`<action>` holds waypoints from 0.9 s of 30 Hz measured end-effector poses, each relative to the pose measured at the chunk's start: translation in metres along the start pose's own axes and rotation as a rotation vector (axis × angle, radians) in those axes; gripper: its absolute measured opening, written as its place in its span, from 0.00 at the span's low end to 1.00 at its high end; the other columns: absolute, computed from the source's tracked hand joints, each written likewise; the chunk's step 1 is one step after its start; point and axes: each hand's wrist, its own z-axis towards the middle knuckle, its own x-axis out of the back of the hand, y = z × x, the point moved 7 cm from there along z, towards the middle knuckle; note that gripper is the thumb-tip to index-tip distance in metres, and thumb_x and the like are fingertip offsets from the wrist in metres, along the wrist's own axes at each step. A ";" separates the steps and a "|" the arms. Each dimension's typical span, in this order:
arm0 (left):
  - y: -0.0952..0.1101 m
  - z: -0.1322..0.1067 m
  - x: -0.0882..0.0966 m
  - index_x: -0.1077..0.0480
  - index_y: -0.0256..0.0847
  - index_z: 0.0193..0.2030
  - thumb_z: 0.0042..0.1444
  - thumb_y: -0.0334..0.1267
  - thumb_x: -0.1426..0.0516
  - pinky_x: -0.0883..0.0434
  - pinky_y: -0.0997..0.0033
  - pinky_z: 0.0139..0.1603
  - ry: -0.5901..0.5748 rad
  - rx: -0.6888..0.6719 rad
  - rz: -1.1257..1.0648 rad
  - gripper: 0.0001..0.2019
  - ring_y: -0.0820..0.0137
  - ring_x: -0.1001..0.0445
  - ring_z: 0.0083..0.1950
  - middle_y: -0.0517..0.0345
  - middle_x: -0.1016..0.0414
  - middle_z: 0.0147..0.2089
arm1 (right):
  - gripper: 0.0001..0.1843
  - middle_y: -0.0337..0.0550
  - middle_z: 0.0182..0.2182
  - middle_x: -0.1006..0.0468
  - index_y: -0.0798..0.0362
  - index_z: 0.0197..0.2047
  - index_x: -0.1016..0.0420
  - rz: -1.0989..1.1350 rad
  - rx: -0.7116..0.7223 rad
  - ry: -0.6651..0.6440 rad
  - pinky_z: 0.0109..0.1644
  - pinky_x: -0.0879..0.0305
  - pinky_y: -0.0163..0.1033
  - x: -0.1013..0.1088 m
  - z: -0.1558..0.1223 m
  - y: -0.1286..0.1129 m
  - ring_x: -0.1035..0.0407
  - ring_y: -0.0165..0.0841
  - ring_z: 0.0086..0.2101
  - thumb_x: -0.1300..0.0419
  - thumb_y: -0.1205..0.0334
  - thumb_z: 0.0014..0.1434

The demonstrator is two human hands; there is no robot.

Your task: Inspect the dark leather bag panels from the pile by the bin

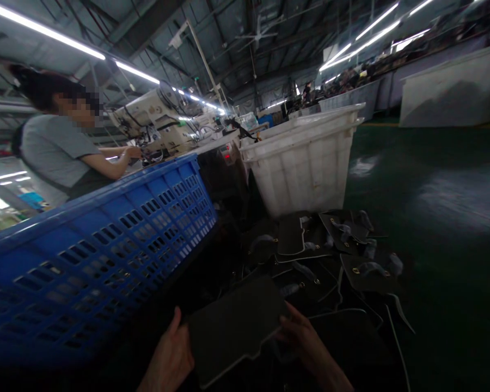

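Between my two hands is a flat dark panel (234,326) with a pale edge and a notch along its lower side, tilted in front of me. My left hand (173,351) grips its left end, thumb up. At the right end, my right hand (300,337) is closed on the panel's edge. Beyond it lies a heap of similar dark panels (367,272) with pale edges. Several carry handles (263,239) in what looks like clear wrapping, with gold-coloured rings. The area below my hands is too dark to make out.
A blue slatted crate (147,212) stands close on the left. Behind the heap is a large white bin (302,158). A co-worker (61,147) works at a sewing machine (155,120) past the crate. Green floor (445,218) stretches along the right.
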 end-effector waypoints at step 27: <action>-0.035 0.007 -0.042 0.47 0.43 0.62 0.52 0.40 0.42 0.32 0.53 0.54 -0.124 0.201 -0.328 0.31 0.59 0.31 0.56 0.48 0.27 0.53 | 0.26 0.43 0.49 0.23 0.45 0.54 0.32 0.137 0.039 0.065 0.57 0.36 0.49 0.015 0.003 -0.009 0.30 0.40 0.49 0.34 0.60 0.51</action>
